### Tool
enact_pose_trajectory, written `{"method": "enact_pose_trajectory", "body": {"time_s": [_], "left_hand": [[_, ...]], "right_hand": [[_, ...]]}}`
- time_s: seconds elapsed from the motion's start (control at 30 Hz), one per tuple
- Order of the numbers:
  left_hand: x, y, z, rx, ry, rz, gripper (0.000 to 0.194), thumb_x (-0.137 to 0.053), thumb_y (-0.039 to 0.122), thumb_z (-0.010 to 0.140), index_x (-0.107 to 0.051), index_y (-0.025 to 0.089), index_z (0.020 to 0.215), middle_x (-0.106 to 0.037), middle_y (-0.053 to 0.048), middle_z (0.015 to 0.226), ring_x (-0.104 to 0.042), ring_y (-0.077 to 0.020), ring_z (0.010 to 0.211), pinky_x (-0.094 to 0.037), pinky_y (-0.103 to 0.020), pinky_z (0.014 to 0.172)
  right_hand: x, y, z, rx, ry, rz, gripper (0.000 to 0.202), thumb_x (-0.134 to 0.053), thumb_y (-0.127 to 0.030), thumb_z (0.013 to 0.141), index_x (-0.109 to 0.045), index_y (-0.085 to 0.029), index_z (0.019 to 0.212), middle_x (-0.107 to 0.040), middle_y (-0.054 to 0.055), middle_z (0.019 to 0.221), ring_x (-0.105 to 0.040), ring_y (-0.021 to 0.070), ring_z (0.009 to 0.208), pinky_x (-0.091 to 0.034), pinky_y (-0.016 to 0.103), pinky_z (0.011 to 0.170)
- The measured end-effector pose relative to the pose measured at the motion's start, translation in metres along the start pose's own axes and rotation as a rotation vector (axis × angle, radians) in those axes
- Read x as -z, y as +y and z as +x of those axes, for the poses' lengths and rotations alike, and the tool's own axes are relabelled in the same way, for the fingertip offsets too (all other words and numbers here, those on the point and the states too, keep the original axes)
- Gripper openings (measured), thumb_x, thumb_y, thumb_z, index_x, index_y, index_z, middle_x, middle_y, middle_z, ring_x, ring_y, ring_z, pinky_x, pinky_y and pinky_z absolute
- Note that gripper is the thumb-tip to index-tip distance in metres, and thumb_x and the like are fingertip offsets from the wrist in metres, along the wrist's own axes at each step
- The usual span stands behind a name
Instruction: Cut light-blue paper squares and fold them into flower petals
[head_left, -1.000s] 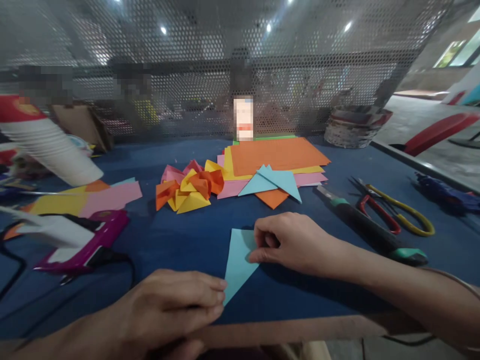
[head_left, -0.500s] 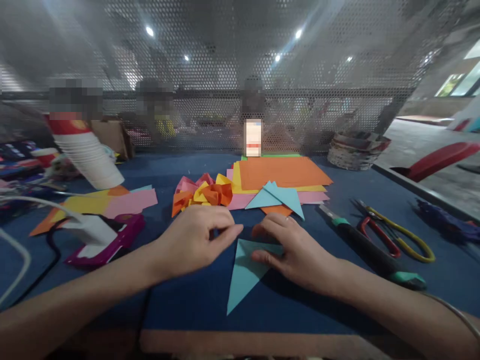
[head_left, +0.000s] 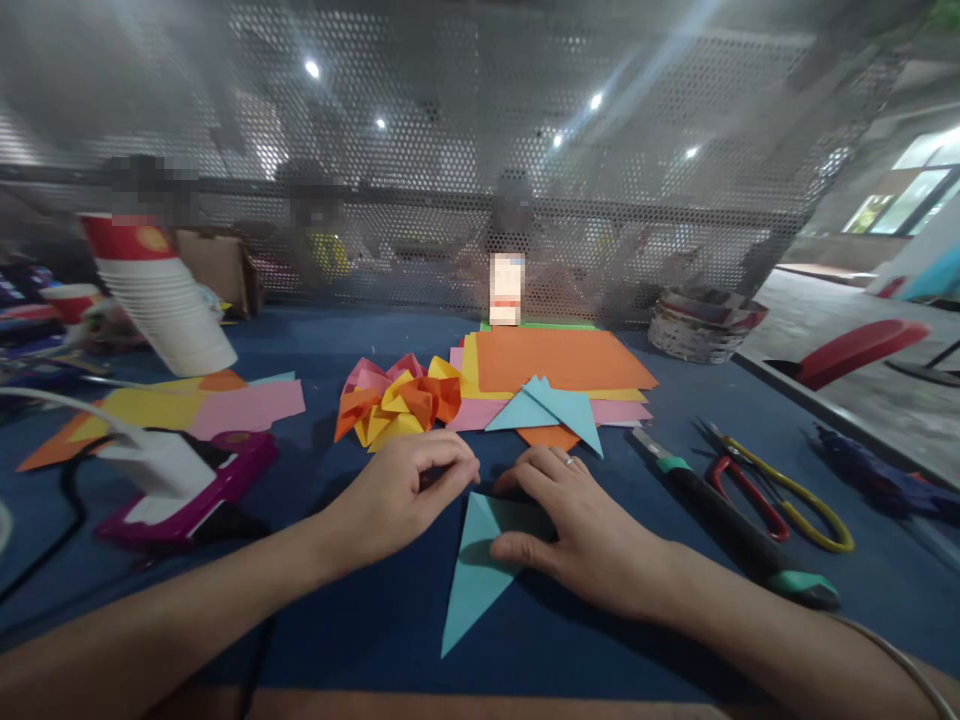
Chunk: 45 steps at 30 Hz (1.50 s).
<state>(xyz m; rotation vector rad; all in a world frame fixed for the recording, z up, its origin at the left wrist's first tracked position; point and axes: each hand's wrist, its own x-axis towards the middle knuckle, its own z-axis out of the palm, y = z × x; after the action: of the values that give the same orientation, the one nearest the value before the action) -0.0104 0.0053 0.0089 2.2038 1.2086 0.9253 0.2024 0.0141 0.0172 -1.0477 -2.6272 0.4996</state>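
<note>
A light-blue sheet of paper folded to a triangle (head_left: 480,570) lies on the table in front of me, one point toward my body. My right hand (head_left: 581,520) rests over its right part, thumb spread from the fingers, and hides that side. My left hand (head_left: 409,490) is at the paper's upper left corner, thumb and fingertips drawn together; no paper shows between them. Just beyond my hands are a folded paper piece of orange, yellow and pink points (head_left: 397,395) and light-blue folded triangles (head_left: 559,405).
Coloured paper sheets (head_left: 562,360) are stacked behind. To the right lie a dark-handled cutter (head_left: 720,510), pliers with red and yellow handles (head_left: 799,480) and a woven basket (head_left: 705,325). On the left are stacked paper cups (head_left: 169,310), a purple power strip (head_left: 240,470) and cables.
My right hand has settled lower on the blue paper, its thumb flatter. My left hand has come down closer to the paper's corner. The whole view has shifted slightly.
</note>
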Motion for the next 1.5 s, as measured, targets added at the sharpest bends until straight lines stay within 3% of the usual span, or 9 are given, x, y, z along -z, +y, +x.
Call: {"method": "enact_pose_trajectory", "body": {"time_s": [0.17, 0.37, 0.53, 0.7, 0.87, 1.07, 1.17, 1.3, 1.5], "left_hand": [[-0.002, -0.003, 0.0, 0.006, -0.007, -0.012, 0.023, -0.044, 0.022, 0.093, -0.06, 0.017, 0.078, -0.059, 0.0, 0.079, -0.053, -0.0107, 0.068, -0.042, -0.018, 0.055], [-0.002, -0.006, 0.0, 0.024, -0.01, -0.021, 0.022, -0.044, 0.024, 0.092, -0.06, 0.017, 0.078, -0.056, 0.0, 0.077, -0.051, -0.0113, 0.065, -0.041, -0.02, 0.053], [-0.004, -0.008, -0.001, 0.176, -0.053, -0.189, 0.019, -0.05, 0.034, 0.09, -0.06, 0.018, 0.093, -0.056, 0.001, 0.076, -0.053, -0.0118, 0.062, -0.043, -0.02, 0.053], [-0.002, -0.009, -0.001, 0.202, -0.089, -0.206, 0.035, -0.058, 0.04, 0.084, -0.053, 0.021, 0.112, -0.057, 0.004, 0.07, -0.049, -0.0114, 0.054, -0.039, -0.022, 0.052], [0.001, -0.006, 0.002, 0.148, -0.105, -0.33, 0.031, -0.062, 0.027, 0.078, -0.055, 0.02, 0.108, -0.064, -0.004, 0.105, -0.059, -0.0201, 0.095, -0.046, -0.031, 0.083], [-0.001, -0.009, 0.004, 0.215, -0.079, -0.352, 0.031, -0.058, 0.024, 0.075, -0.053, 0.016, 0.104, -0.066, -0.006, 0.097, -0.062, -0.0219, 0.093, -0.048, -0.036, 0.083], [-0.002, -0.011, 0.004, 0.23, -0.082, -0.391, 0.03, -0.057, 0.024, 0.076, -0.052, 0.016, 0.105, -0.067, -0.004, 0.092, -0.063, -0.02, 0.086, -0.049, -0.033, 0.078], [-0.003, -0.014, 0.003, 0.244, -0.108, -0.434, 0.032, -0.058, 0.023, 0.076, -0.051, 0.017, 0.107, -0.067, -0.004, 0.094, -0.063, -0.0189, 0.086, -0.05, -0.031, 0.074], [-0.005, -0.014, -0.004, 0.153, -0.041, -0.186, 0.035, -0.058, 0.018, 0.078, -0.052, 0.022, 0.112, -0.063, -0.003, 0.097, -0.061, -0.0189, 0.091, -0.049, -0.033, 0.082]], "right_hand": [[-0.001, 0.0, 0.001, 0.013, 0.006, -0.01, 0.048, -0.072, -0.051, 0.071, -0.056, -0.019, 0.104, -0.053, 0.006, 0.106, -0.047, 0.0252, 0.1, -0.039, 0.041, 0.088], [-0.005, 0.004, 0.002, -0.017, 0.062, 0.082, 0.031, -0.077, -0.023, 0.069, -0.053, -0.019, 0.088, -0.054, 0.003, 0.096, -0.049, 0.0195, 0.089, -0.041, 0.033, 0.078], [-0.003, 0.007, 0.004, 0.199, 0.158, 0.152, 0.015, -0.06, -0.006, 0.078, -0.055, -0.019, 0.083, -0.057, 0.003, 0.091, -0.05, 0.0174, 0.088, -0.039, 0.031, 0.078], [0.001, 0.003, 0.002, 0.444, 0.232, 0.165, 0.033, -0.043, 0.008, 0.07, -0.055, -0.019, 0.084, -0.061, 0.002, 0.085, -0.052, 0.0164, 0.085, -0.038, 0.032, 0.077], [0.001, 0.003, 0.001, 0.498, 0.216, 0.104, 0.037, -0.038, 0.011, 0.066, -0.054, -0.019, 0.082, -0.063, 0.002, 0.089, -0.052, 0.0158, 0.083, -0.039, 0.032, 0.077], [0.006, 0.005, 0.003, 0.401, 0.172, -0.033, 0.046, -0.036, 0.006, 0.05, -0.056, -0.019, 0.085, -0.063, 0.004, 0.092, -0.051, 0.0199, 0.089, -0.04, 0.035, 0.08], [0.01, 0.002, 0.002, 0.39, 0.102, -0.1, 0.048, -0.04, 0.004, 0.059, -0.058, -0.019, 0.098, -0.063, 0.005, 0.099, -0.051, 0.0202, 0.093, -0.041, 0.036, 0.083], [0.011, -0.001, 0.002, 0.423, 0.064, -0.157, 0.022, -0.05, -0.008, 0.079, -0.062, -0.021, 0.093, -0.064, 0.005, 0.098, -0.051, 0.0191, 0.091, -0.042, 0.035, 0.084], [0.011, 0.001, 0.001, 0.462, 0.035, -0.18, 0.017, -0.047, -0.011, 0.085, -0.062, -0.019, 0.087, -0.066, 0.004, 0.094, -0.053, 0.0195, 0.092, -0.042, 0.037, 0.083]]}}
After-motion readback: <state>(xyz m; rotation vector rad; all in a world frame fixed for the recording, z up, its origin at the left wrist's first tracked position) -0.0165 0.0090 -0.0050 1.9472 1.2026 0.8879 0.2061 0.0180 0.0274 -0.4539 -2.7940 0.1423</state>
